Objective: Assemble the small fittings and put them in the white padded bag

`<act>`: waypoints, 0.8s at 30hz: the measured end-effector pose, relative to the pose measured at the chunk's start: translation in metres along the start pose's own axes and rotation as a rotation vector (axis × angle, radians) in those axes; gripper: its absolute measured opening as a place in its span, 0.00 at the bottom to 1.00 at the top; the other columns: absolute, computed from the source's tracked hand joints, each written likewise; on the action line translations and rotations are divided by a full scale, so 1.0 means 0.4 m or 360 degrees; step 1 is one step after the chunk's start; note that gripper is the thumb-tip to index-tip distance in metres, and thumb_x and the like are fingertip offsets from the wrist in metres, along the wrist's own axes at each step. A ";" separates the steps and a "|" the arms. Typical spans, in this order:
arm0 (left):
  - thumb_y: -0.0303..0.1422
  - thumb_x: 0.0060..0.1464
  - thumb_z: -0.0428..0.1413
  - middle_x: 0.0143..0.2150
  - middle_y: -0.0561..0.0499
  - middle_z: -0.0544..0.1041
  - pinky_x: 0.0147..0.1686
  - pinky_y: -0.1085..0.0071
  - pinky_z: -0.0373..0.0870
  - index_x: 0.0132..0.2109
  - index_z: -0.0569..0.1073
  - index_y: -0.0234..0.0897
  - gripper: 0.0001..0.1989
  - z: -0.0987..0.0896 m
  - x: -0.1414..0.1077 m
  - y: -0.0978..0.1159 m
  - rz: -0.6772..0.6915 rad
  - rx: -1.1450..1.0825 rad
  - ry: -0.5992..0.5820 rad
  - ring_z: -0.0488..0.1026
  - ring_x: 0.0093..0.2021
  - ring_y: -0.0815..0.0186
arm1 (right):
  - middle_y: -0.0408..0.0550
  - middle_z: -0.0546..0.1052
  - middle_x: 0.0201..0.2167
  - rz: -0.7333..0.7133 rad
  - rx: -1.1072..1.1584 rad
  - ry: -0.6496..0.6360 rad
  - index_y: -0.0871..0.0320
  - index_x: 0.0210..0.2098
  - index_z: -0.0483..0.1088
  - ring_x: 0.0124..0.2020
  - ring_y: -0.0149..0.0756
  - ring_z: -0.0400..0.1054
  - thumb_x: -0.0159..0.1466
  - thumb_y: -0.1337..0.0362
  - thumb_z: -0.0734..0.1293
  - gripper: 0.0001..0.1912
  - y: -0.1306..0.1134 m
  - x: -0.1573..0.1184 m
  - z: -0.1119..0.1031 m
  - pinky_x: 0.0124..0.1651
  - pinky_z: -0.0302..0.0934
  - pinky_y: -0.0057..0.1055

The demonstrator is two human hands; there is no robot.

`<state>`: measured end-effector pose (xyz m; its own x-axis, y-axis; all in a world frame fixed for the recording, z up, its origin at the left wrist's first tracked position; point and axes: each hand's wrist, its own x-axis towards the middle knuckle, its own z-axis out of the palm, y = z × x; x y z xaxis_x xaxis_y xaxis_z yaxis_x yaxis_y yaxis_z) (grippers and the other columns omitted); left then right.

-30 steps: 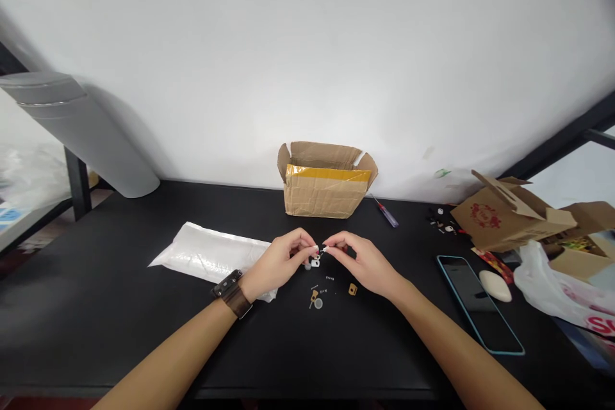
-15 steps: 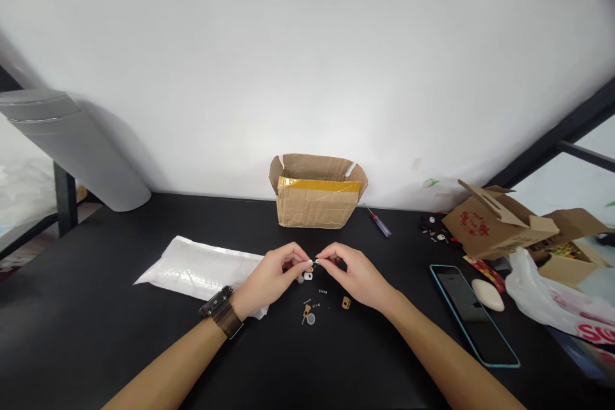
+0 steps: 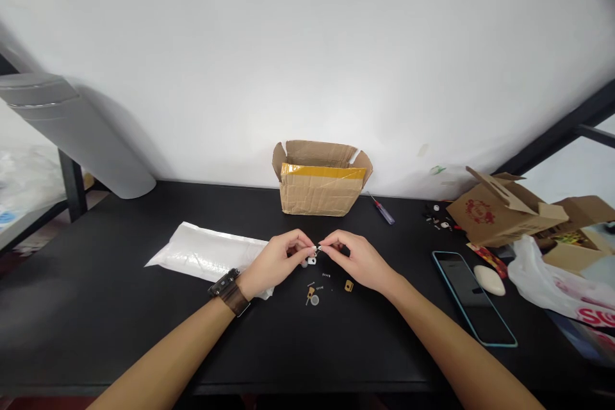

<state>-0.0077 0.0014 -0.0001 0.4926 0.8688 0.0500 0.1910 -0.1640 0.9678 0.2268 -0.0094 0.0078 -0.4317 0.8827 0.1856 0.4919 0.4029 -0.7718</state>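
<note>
My left hand [image 3: 283,259] and my right hand [image 3: 358,257] meet fingertip to fingertip over the black table. Both pinch a tiny white and metal part [image 3: 318,249], mostly covered by the fingers. Just below it lies a small white piece [image 3: 312,261] with a dark hole. Closer to me are small springs [image 3: 326,275], a brass-coloured piece [image 3: 310,293] with a thin pin, a round translucent disc [image 3: 314,300] and a brass-coloured block [image 3: 348,285] near my right hand. My left forearm and hand partly cover a white padded mailer [image 3: 211,253].
An open cardboard box [image 3: 321,192] stands against the wall, with a screwdriver [image 3: 383,211] beside it. To the right lie a phone [image 3: 475,298], a white mouse [image 3: 489,280], a plastic bag [image 3: 542,278] and an open carton [image 3: 494,211]. A grey cylinder [image 3: 106,141] leans at the left.
The whole scene sits slightly higher in the picture as the head view tilts down. Both hands keep their pinch on the tiny part, with little visible finger movement.
</note>
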 end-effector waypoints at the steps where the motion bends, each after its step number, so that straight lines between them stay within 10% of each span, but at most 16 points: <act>1: 0.39 0.64 0.59 0.36 0.51 0.79 0.39 0.69 0.72 0.42 0.75 0.36 0.10 0.000 0.000 0.001 -0.0001 0.0013 -0.0008 0.76 0.35 0.66 | 0.43 0.80 0.40 0.0004 0.0012 -0.0007 0.51 0.43 0.76 0.39 0.35 0.74 0.72 0.58 0.66 0.08 -0.001 0.000 0.001 0.43 0.66 0.32; 24: 0.40 0.63 0.60 0.38 0.50 0.83 0.42 0.67 0.73 0.43 0.78 0.38 0.10 0.001 -0.002 -0.006 0.0000 0.0118 0.0006 0.80 0.39 0.62 | 0.43 0.82 0.39 0.0155 0.0171 -0.0084 0.51 0.43 0.79 0.38 0.36 0.74 0.70 0.53 0.68 0.11 -0.006 -0.001 0.006 0.41 0.65 0.32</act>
<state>-0.0082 0.0007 -0.0028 0.4894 0.8705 0.0513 0.2531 -0.1981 0.9469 0.2239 -0.0113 0.0081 -0.4263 0.9013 0.0765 0.4509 0.2851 -0.8458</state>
